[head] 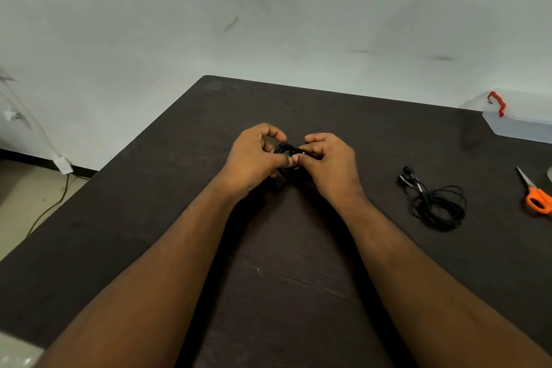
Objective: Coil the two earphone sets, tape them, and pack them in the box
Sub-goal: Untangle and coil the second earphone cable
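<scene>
While both hands meet over the dark table (209, 248), the left hand (254, 155) and right hand (328, 158) pinch a small black earphone coil (286, 149) between curled fingers. Off right lie the loose second earphone set (436, 203), orange scissors (537, 199) and clear box (519, 125).

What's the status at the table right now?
Left hand and right hand both pinching first earphone coil. Second earphone set loose on table, untaped. Scissors, clear box far right. Nothing obstructing.
</scene>
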{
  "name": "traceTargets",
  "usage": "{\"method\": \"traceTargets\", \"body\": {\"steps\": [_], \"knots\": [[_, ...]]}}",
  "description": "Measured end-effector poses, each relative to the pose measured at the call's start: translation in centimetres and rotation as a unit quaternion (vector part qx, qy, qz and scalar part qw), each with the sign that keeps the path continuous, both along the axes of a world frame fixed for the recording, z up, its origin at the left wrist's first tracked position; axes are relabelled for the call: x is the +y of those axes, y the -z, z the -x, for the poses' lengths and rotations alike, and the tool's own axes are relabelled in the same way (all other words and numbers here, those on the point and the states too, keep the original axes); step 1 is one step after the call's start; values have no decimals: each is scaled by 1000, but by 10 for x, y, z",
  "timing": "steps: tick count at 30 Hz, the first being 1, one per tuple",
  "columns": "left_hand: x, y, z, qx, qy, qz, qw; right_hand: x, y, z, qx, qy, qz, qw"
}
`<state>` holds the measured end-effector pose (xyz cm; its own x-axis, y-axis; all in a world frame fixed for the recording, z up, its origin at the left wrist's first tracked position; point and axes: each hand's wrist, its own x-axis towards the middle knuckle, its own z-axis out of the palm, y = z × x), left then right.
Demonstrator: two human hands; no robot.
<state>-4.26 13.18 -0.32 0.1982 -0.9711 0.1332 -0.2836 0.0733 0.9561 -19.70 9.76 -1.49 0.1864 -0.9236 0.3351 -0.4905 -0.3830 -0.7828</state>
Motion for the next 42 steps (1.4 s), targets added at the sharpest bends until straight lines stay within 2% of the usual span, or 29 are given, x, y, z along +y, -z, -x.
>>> {"method": "traceTargets", "body": {"steps": [3, 8, 13, 18, 27, 34, 38, 42], "knots": [[1, 1, 4, 10, -8, -29, 1000, 0, -1, 2, 138, 28, 96, 985], [1, 5, 14, -20, -51, -75, 996, -2, 1, 3, 229, 53, 71, 969], [1, 4, 11, -133, -66, -93, 985, -5, 3, 4, 255, 38, 61, 964], [5, 1, 12, -258, -90, -95, 957, -9, 6, 3, 253, 16, 20, 967], [7, 1, 11, -327, -102, -73, 937, -8, 10, 0, 304, 7, 35, 952], [7, 3, 18, -413, -123, -75, 899, -6, 7, -2, 282, -3, 37, 959], [6, 4, 21, -434, -129, -76, 888, -5, 8, -3, 261, -16, 36, 965], [6, 5, 21, -441, -123, -79, 886, -8, 10, -2, 291, -29, 52, 955]]}}
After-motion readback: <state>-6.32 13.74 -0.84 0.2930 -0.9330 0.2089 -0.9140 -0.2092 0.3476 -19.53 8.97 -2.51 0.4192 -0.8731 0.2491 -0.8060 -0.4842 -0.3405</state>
